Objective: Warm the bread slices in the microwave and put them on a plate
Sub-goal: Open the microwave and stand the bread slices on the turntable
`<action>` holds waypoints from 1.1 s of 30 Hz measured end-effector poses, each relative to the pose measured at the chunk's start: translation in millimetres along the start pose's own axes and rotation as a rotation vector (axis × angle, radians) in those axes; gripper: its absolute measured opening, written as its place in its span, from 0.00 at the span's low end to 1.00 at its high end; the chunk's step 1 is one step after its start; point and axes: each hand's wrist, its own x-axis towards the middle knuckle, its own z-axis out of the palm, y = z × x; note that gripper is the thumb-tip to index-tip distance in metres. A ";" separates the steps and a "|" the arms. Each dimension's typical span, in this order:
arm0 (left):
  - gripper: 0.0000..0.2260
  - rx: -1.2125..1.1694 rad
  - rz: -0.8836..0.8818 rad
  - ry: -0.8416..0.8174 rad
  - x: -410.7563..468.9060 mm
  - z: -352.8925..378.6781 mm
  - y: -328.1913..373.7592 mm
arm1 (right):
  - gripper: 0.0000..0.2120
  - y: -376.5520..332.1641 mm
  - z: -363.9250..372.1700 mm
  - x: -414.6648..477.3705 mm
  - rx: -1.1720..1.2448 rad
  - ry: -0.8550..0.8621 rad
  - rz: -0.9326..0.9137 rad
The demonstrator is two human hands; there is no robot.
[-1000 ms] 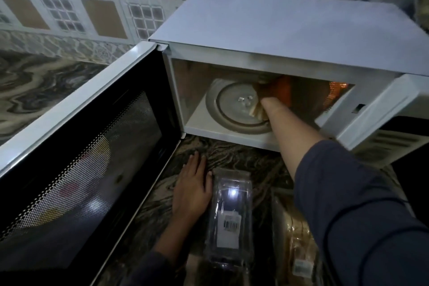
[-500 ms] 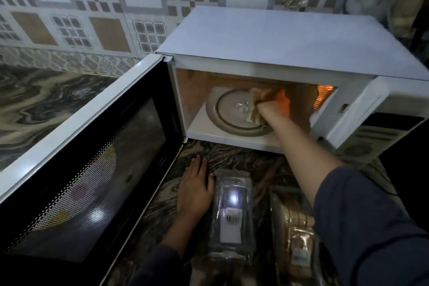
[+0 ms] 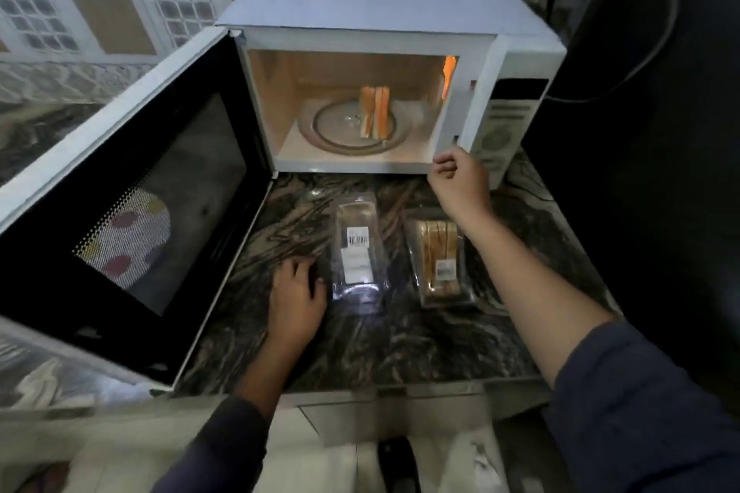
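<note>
Resting on the veined stone counter (image 3: 400, 340), the left hand (image 3: 296, 302) lies slack against a glossy clear pack (image 3: 356, 252). Farther off, the right hand (image 3: 460, 176) hovers, fingers curled on nothing. Beyond, two soft bread slices (image 3: 375, 112) stand on edge on the smooth glass turntable (image 3: 332, 132); slamming the door (image 3: 132, 212) could topple them, I'd say.

We see through a single wide-angle camera on the head, facing forward and down over the marble counter (image 3: 400, 336). We stand near, with the open microwave (image 3: 360, 8) close ahead.
</note>
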 end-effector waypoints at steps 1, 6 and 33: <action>0.15 0.021 -0.006 0.012 -11.8 -1.0 3.8 | 0.05 7.5 -3.7 -13.9 0.002 0.025 -0.013; 0.09 -0.062 -0.043 0.036 -61.4 10.0 27.2 | 0.03 53.7 -20.4 -77.8 -0.066 0.055 -0.086; 0.19 -0.918 -0.367 -0.237 -64.4 56.0 128.9 | 0.06 88.0 -33.1 -92.6 -0.286 -0.590 -0.013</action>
